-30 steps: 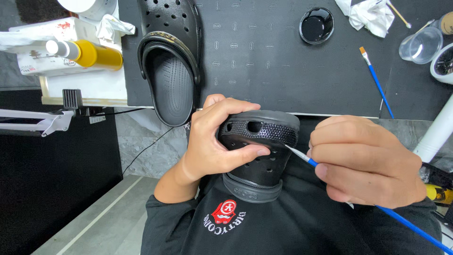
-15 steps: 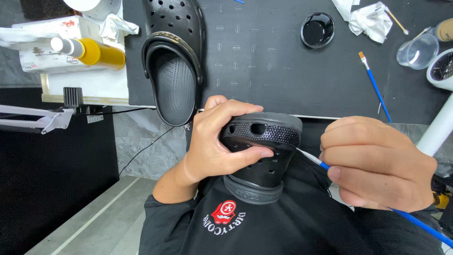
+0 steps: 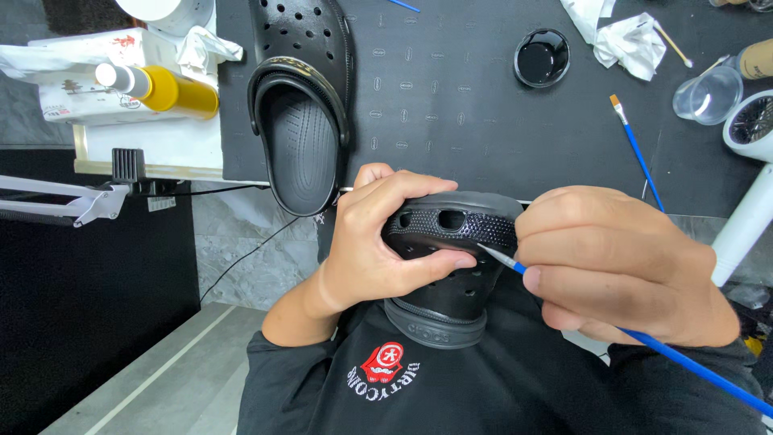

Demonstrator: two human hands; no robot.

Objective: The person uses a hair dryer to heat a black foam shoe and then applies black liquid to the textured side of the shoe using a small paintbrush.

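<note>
compared to a second ago the right hand (image 3: pixel 620 270) is sitting a bit further right, with the blue brush (image 3: pixel 644 345) tip still touching the textured edge. the left hand (image 3: pixel 386 242) is staying curled tight around the black clog (image 3: pixel 451 266), holding it up near the chest, just below the dark surface (image 3: pixel 467 113). right-hand fingers are pinching the brush handle closed.
</note>
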